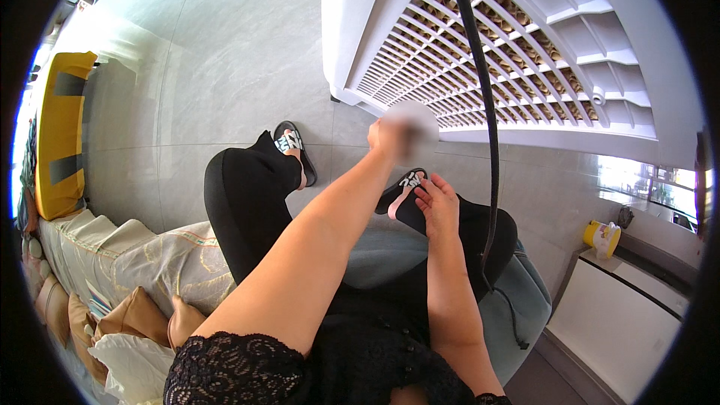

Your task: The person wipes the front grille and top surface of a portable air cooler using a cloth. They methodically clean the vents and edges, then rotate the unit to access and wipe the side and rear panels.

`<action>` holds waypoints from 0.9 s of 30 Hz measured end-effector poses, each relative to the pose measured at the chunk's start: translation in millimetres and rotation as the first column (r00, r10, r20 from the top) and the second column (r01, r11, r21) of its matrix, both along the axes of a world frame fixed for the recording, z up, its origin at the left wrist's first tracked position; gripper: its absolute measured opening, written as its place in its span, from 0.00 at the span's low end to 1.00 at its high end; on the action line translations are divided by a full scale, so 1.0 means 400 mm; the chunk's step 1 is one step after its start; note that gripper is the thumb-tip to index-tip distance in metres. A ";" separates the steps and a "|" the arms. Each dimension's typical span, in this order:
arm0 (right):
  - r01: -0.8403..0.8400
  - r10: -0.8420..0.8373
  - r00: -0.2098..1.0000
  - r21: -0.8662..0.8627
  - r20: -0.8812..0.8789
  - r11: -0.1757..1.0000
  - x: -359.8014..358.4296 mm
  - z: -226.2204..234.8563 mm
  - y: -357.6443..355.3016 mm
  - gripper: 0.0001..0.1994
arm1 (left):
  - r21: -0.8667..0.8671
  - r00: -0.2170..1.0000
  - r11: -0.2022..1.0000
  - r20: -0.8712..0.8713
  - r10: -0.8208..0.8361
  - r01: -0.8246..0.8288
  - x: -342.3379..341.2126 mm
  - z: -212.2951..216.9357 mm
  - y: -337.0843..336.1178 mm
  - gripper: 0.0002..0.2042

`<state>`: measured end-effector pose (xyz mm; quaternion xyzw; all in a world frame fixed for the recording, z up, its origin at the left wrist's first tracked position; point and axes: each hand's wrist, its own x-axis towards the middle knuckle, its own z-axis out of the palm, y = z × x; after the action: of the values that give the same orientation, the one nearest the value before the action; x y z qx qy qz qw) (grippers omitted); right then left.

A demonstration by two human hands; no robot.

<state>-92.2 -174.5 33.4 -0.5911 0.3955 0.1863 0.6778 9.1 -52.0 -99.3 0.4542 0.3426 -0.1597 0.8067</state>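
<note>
White plastic forms the slatted grille of a large boxy appliance, with brown honeycomb-like padding behind the slats. A black cord hangs across the view in front of the grille. At left stand a yellow panel with grey blocks and, below it, furniture draped in patterned cloth with brown cushions; at right, a yellow tub sits on a white cabinet. Large grey tiles make up the floor, and the person sits on a blue-grey seat. Stretched forward, the left hand appears just beside the grille's lower edge; blurring hides its fingers, so I cannot tell whether they grip anything. Drawn in nearer the right knee, the right hand is raised, fingers apart and loosely bent.
</note>
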 end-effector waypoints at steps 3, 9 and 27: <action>-0.038 0.038 0.999 0.015 -0.018 0.999 -0.002 -0.017 0.004 0.22 | 0.466 0.988 0.873 -0.036 -0.147 0.147 -0.006 -0.044 -0.069 0.20; -0.067 0.067 0.998 -0.010 -0.004 0.998 0.014 0.018 0.016 0.21 | 0.524 0.998 0.852 -0.050 0.050 -0.016 0.005 -0.088 -0.018 0.17; -0.044 0.044 0.999 0.025 0.006 0.999 0.007 -0.019 0.027 0.20 | 0.604 0.921 0.745 0.045 -0.387 0.284 -0.012 -0.009 0.039 0.20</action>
<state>-89.6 -163.7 25.7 -0.5917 0.3782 0.2046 0.6818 4.3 -36.5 -103.1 0.7465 0.2184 -0.1503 0.6103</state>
